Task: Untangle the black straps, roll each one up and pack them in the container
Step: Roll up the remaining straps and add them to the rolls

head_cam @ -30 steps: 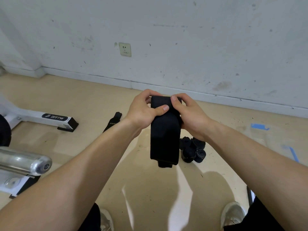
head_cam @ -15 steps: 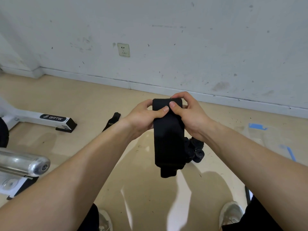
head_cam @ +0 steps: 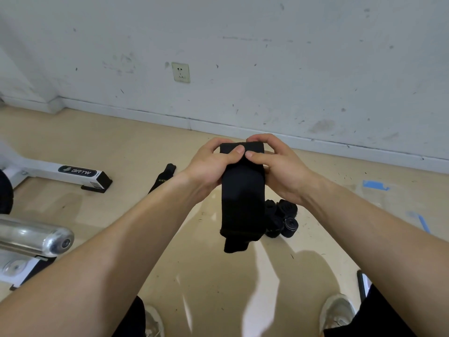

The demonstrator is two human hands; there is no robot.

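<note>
Scuffed white wall (head_cam: pixel 267 69) and glossy beige floor (head_cam: pixel 218 288) frame the work. Both the left hand (head_cam: pixel 206 166) and right hand (head_cam: pixel 281 169) curl around the top of a wide black fabric strap (head_cam: pixel 243 203), thumbs pressed on its rolled upper edge. Its tail hangs free above the floor. Finished black strap rolls (head_cam: pixel 283 218) lie below (no container identifiable). Recommendation: keep edges aligned and tension even, so the roll winds tight without telescoping.

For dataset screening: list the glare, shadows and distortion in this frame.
Head view throughout: bright glare streaks the floor below the black strap; soft shadows flank those streaks; wide-angle stretch swells the forearms toward the bottom corners; the strap and rolled straps behind it show little surface detail.
</note>
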